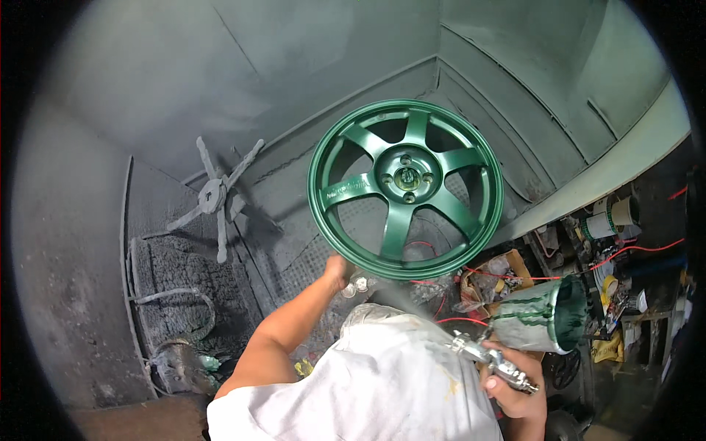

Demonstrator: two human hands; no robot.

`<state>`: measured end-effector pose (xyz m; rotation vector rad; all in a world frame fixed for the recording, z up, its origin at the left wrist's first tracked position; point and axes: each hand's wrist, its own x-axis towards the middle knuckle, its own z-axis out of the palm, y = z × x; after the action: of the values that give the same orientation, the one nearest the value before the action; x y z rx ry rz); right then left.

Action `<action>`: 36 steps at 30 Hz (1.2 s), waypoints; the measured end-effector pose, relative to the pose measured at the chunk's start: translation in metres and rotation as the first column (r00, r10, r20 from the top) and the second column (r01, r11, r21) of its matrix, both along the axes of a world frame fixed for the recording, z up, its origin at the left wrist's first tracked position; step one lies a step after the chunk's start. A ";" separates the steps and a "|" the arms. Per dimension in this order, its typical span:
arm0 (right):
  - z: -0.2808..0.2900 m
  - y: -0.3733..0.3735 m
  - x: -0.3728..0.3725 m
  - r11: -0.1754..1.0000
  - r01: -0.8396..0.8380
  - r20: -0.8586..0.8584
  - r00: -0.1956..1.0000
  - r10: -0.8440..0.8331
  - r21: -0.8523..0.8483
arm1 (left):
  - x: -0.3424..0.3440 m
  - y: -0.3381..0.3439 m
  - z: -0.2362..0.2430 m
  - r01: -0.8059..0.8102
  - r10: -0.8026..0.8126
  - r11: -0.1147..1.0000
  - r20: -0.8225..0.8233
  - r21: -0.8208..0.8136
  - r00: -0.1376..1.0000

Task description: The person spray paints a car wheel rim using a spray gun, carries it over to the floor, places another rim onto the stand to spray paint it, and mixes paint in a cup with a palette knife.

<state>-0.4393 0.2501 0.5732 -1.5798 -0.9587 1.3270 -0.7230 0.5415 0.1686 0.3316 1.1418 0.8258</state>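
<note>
A green metallic alloy wheel (398,229) with several spokes is held up in front of me, its face toward me. My left hand (337,270) is at the lower left edge of the wheel, and its fingers are hidden behind the rim. At lower right, my right hand (519,382) is closed around a silver spray gun (479,353). Its metal paint cup (523,320), streaked with green and dark green inside, tilts to the right. The gun's nozzle points up and left toward the wheel, and a faint mist shows near the wheel's lower edge.
A grey star-shaped metal stand (213,197) stands at the left, beside a dark shaggy panel (187,283). Grey booth walls (309,59) close off the back. A red hose (625,252) crosses cluttered shelves at right, near a cardboard box (518,268) of odds and ends.
</note>
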 end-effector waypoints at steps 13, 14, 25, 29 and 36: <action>-0.003 -0.015 0.000 0.990 0.069 0.191 0.977 -0.091 0.121 | 0.074 -0.095 0.021 0.540 -0.532 0.840 0.119 -0.049 0.838; 0.000 -0.010 -0.004 0.999 0.031 0.100 0.994 -0.035 0.039 | 0.070 -0.092 0.022 0.739 -0.707 0.652 -0.218 0.169 0.673; -0.006 -0.013 -0.003 0.966 0.167 0.266 0.939 -0.216 0.196 | 0.030 -0.048 0.009 0.205 -0.184 0.950 0.106 -0.237 0.977; 0.000 -0.008 -0.006 0.997 0.041 0.012 0.999 -0.042 0.064 | 0.020 -0.042 -0.002 0.091 -0.082 0.988 0.076 -0.122 0.994; -0.003 0.021 -0.030 0.977 0.117 0.099 0.986 -0.137 0.179 | 0.023 -0.050 -0.008 0.074 -0.048 0.989 0.190 -0.129 0.981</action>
<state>-0.4692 0.2709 0.5702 -1.5658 -0.9949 1.0483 -0.7000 0.4911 0.1606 0.1712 1.0015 0.7057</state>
